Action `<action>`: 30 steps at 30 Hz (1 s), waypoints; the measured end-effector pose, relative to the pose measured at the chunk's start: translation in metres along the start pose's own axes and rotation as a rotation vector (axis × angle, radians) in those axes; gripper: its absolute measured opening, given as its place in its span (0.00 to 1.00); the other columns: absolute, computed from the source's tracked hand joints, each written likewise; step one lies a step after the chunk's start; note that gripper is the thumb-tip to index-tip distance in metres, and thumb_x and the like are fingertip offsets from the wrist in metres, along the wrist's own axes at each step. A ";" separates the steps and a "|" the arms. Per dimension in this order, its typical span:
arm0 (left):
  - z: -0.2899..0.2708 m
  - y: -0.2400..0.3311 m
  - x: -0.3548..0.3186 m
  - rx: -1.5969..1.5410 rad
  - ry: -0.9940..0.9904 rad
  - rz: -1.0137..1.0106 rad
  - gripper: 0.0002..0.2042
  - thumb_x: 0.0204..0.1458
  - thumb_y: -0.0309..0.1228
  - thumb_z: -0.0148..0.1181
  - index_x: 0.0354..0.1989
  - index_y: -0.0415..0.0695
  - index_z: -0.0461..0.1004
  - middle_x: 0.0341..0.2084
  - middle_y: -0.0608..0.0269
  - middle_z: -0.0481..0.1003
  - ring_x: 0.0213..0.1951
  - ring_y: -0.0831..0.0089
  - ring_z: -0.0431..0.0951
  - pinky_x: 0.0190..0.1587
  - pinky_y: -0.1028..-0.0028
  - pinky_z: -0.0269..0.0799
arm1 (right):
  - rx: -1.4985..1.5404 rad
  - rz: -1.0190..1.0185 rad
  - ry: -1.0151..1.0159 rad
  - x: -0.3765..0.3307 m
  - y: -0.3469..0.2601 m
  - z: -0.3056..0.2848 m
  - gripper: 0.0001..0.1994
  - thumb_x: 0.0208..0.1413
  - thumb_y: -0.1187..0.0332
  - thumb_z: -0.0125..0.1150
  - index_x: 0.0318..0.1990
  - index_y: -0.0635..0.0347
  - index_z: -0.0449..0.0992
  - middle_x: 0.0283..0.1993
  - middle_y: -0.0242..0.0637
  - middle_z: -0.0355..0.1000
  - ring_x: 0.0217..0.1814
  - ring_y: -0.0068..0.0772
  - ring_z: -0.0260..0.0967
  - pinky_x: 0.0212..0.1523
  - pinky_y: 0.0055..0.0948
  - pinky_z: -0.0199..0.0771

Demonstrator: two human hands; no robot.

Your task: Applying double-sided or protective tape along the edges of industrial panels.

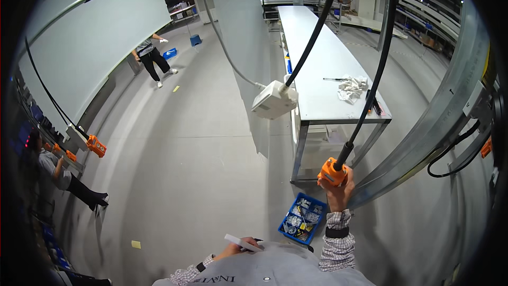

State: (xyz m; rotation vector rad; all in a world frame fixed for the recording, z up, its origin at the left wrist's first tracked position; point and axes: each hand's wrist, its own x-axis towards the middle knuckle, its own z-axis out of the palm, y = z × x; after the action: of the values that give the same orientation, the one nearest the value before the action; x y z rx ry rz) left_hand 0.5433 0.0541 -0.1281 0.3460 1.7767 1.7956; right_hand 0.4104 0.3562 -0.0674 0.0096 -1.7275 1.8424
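My right hand (340, 191) is raised in front of me, its fingers wrapped round an orange pendant controller (331, 171). That controller hangs from a thick black cable (369, 92). Close to my body, my left hand (238, 249) is closed on a flat white strip (241, 242); part of the hand is hidden against my shirt. On the floor below and left of my right hand lies a blue divided bin (281, 227) with small parts and tools in it. Another cable holds up a white box (274, 100) ahead of me.
A long white table (323, 47) with crumpled white cloths (352, 89) stands ahead right. Curved metal beams (418, 143) rise at the right. Hanging white panels (114, 26) line the left. One person (151, 58) stands far left, another (66, 177) near left by orange controllers (96, 146).
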 end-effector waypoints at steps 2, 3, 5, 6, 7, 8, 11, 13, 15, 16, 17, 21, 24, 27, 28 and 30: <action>0.000 -0.005 0.004 0.019 -0.010 0.009 0.10 0.44 0.27 0.60 0.35 0.40 0.70 0.33 0.64 0.71 0.38 0.77 0.70 0.41 0.78 0.65 | 0.096 0.032 -0.038 0.000 0.005 -0.006 0.26 0.35 0.73 0.70 0.43 0.64 0.63 0.35 0.37 0.69 0.31 0.29 0.72 0.32 0.26 0.77; 0.001 -0.007 0.004 0.029 -0.019 0.018 0.10 0.45 0.28 0.60 0.35 0.40 0.70 0.33 0.64 0.71 0.38 0.77 0.70 0.41 0.78 0.65 | 0.052 0.013 -0.050 -0.001 0.006 -0.008 0.25 0.36 0.72 0.70 0.43 0.64 0.64 0.35 0.37 0.69 0.31 0.29 0.72 0.32 0.26 0.77; 0.006 -0.005 0.006 -0.022 0.022 0.052 0.10 0.45 0.31 0.60 0.34 0.39 0.71 0.32 0.64 0.72 0.37 0.77 0.70 0.40 0.78 0.65 | 0.016 -0.011 -0.054 0.000 0.011 -0.010 0.25 0.36 0.72 0.70 0.43 0.64 0.64 0.35 0.37 0.69 0.31 0.28 0.72 0.32 0.25 0.77; 0.009 -0.002 0.005 -0.072 0.059 0.081 0.11 0.46 0.33 0.60 0.32 0.39 0.71 0.30 0.65 0.72 0.36 0.77 0.71 0.39 0.78 0.65 | -0.021 -0.032 -0.054 -0.001 0.010 -0.011 0.25 0.36 0.72 0.70 0.43 0.64 0.64 0.35 0.37 0.69 0.31 0.28 0.72 0.32 0.25 0.76; 0.010 0.001 0.005 -0.072 0.057 0.078 0.11 0.46 0.33 0.60 0.32 0.39 0.71 0.30 0.65 0.72 0.36 0.77 0.71 0.39 0.78 0.65 | -0.022 -0.029 -0.051 -0.002 0.008 -0.012 0.25 0.36 0.72 0.70 0.43 0.64 0.64 0.35 0.37 0.69 0.31 0.28 0.72 0.32 0.25 0.76; 0.010 0.004 0.005 -0.062 0.054 0.061 0.13 0.46 0.35 0.60 0.33 0.39 0.71 0.31 0.65 0.72 0.36 0.77 0.71 0.39 0.78 0.65 | 0.065 0.043 -0.058 -0.002 0.004 -0.011 0.25 0.35 0.71 0.71 0.42 0.64 0.64 0.35 0.37 0.69 0.32 0.27 0.71 0.33 0.25 0.76; 0.012 0.006 0.004 -0.046 0.042 0.043 0.16 0.45 0.39 0.60 0.35 0.39 0.70 0.31 0.65 0.72 0.36 0.77 0.71 0.39 0.78 0.65 | 0.065 0.062 -0.035 -0.006 0.010 -0.019 0.26 0.34 0.69 0.72 0.42 0.63 0.65 0.35 0.35 0.69 0.34 0.27 0.70 0.35 0.25 0.74; 0.013 0.007 0.004 -0.040 0.039 0.042 0.17 0.45 0.41 0.61 0.35 0.39 0.70 0.31 0.65 0.72 0.36 0.77 0.71 0.39 0.77 0.65 | -0.019 0.012 -0.008 -0.009 0.011 -0.022 0.26 0.33 0.68 0.72 0.41 0.63 0.66 0.35 0.35 0.69 0.35 0.26 0.69 0.37 0.24 0.72; 0.013 0.009 0.004 -0.017 0.037 0.023 0.18 0.45 0.42 0.61 0.35 0.38 0.70 0.31 0.64 0.72 0.37 0.77 0.70 0.40 0.77 0.65 | -0.063 0.026 0.006 -0.011 0.007 -0.024 0.26 0.33 0.66 0.73 0.41 0.62 0.67 0.36 0.33 0.68 0.36 0.26 0.67 0.38 0.25 0.69; 0.012 0.009 0.004 -0.012 0.035 0.018 0.18 0.45 0.42 0.61 0.35 0.38 0.70 0.31 0.64 0.72 0.37 0.77 0.70 0.40 0.77 0.65 | -0.060 0.030 0.011 -0.012 0.008 -0.025 0.26 0.33 0.66 0.73 0.41 0.62 0.67 0.36 0.33 0.68 0.36 0.26 0.67 0.38 0.25 0.69; 0.010 0.007 0.004 -0.014 0.025 0.019 0.14 0.45 0.35 0.59 0.36 0.38 0.70 0.33 0.63 0.71 0.38 0.76 0.71 0.41 0.77 0.65 | -0.060 0.025 0.012 -0.012 0.008 -0.026 0.26 0.33 0.66 0.73 0.41 0.62 0.67 0.36 0.33 0.68 0.36 0.26 0.66 0.39 0.25 0.69; 0.008 0.012 0.007 0.027 -0.003 0.028 0.12 0.45 0.28 0.59 0.38 0.38 0.70 0.35 0.62 0.71 0.39 0.75 0.71 0.43 0.76 0.65 | -0.052 0.048 0.036 -0.013 0.005 -0.031 0.26 0.32 0.68 0.73 0.41 0.61 0.67 0.36 0.33 0.67 0.37 0.25 0.66 0.38 0.24 0.68; 0.009 0.010 0.007 0.039 -0.018 0.015 0.11 0.45 0.28 0.59 0.37 0.38 0.71 0.34 0.62 0.71 0.39 0.74 0.70 0.44 0.75 0.65 | -0.073 0.014 0.061 -0.015 0.006 -0.035 0.26 0.31 0.68 0.73 0.41 0.61 0.67 0.37 0.33 0.68 0.37 0.26 0.66 0.39 0.25 0.69; 0.006 0.003 0.010 0.047 0.003 0.058 0.12 0.45 0.30 0.59 0.37 0.38 0.71 0.34 0.62 0.71 0.39 0.74 0.70 0.43 0.74 0.65 | -0.102 0.008 0.073 -0.018 0.001 -0.040 0.26 0.31 0.68 0.74 0.41 0.62 0.67 0.36 0.33 0.67 0.38 0.27 0.66 0.39 0.26 0.69; 0.005 0.003 0.011 0.049 0.008 0.064 0.12 0.45 0.31 0.59 0.37 0.38 0.71 0.34 0.62 0.71 0.39 0.74 0.70 0.44 0.74 0.65 | -0.098 0.000 0.071 -0.019 0.002 -0.041 0.26 0.31 0.68 0.74 0.41 0.62 0.67 0.36 0.33 0.67 0.38 0.27 0.66 0.39 0.26 0.69; 0.006 0.001 0.012 0.049 0.016 0.075 0.12 0.45 0.31 0.59 0.37 0.38 0.71 0.35 0.62 0.71 0.39 0.74 0.70 0.44 0.74 0.65 | -0.096 0.010 0.077 -0.021 0.001 -0.042 0.27 0.31 0.67 0.74 0.41 0.62 0.67 0.36 0.34 0.67 0.38 0.28 0.66 0.39 0.26 0.69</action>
State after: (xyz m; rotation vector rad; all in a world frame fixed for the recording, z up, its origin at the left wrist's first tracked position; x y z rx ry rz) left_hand 0.5364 0.0660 -0.1290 0.4236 1.8438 1.8135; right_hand 0.4432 0.3858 -0.0832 -0.1075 -1.7627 1.7421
